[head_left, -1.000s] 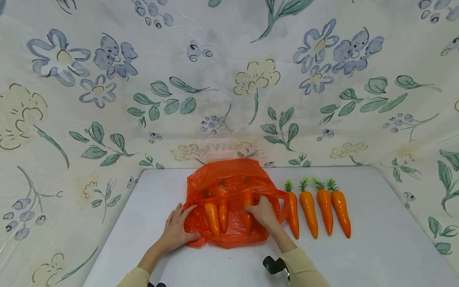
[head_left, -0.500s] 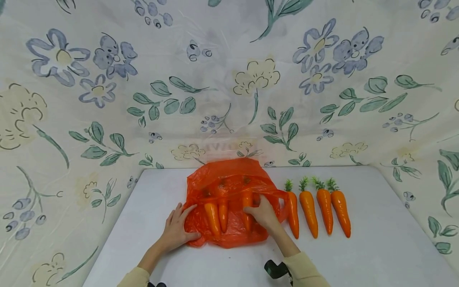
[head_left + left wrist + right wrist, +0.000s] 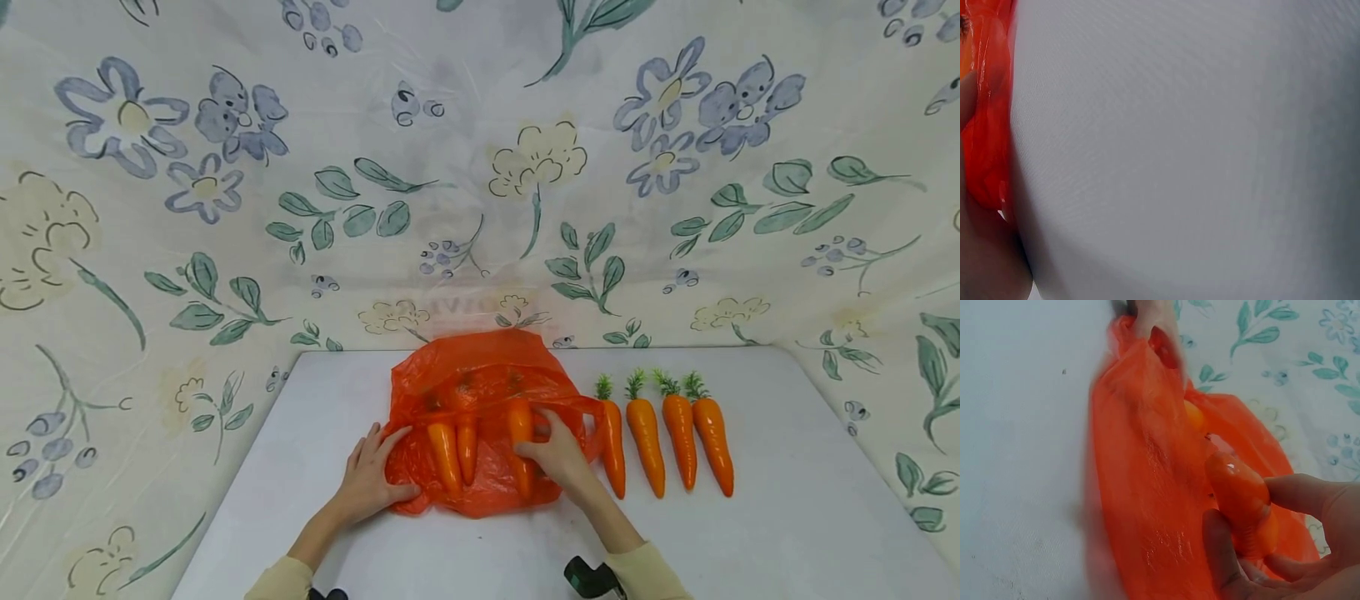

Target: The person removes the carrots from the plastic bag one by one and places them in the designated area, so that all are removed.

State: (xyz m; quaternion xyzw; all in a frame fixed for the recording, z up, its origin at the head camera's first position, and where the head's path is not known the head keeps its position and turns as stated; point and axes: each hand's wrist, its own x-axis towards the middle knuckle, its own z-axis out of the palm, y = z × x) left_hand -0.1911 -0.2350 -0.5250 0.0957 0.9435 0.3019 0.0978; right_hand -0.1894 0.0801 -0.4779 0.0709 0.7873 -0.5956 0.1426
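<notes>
A thin red plastic bag [image 3: 487, 492] lies on the white table with its mouth toward the near side. Two orange toy carrots [image 3: 445, 458] lie side by side in it, their tops behind the red film. My right hand [image 3: 558, 454] pinches another carrot [image 3: 521, 446] between thumb and fingers at the bag's right part; the right wrist view shows this carrot [image 3: 1238, 490] end-on in the fingers. On the bag's left edge rests my left hand [image 3: 367, 483], fingers spread and thumb along the near rim. Only part of the left hand [image 3: 988, 262] shows in the left wrist view.
Several carrots with green tops [image 3: 678, 442] lie in a row right of the bag, the nearest one close to its handle loop. Flower-patterned cloth [image 3: 480, 167] rises behind the white table [image 3: 795, 500]. Dark camera mounts [image 3: 588, 577] sit at the sleeves.
My right hand has shifted slightly right and toward the near side, and the carrot it pinches has moved nearer with it. The left hand and the row of carrots have stayed put.
</notes>
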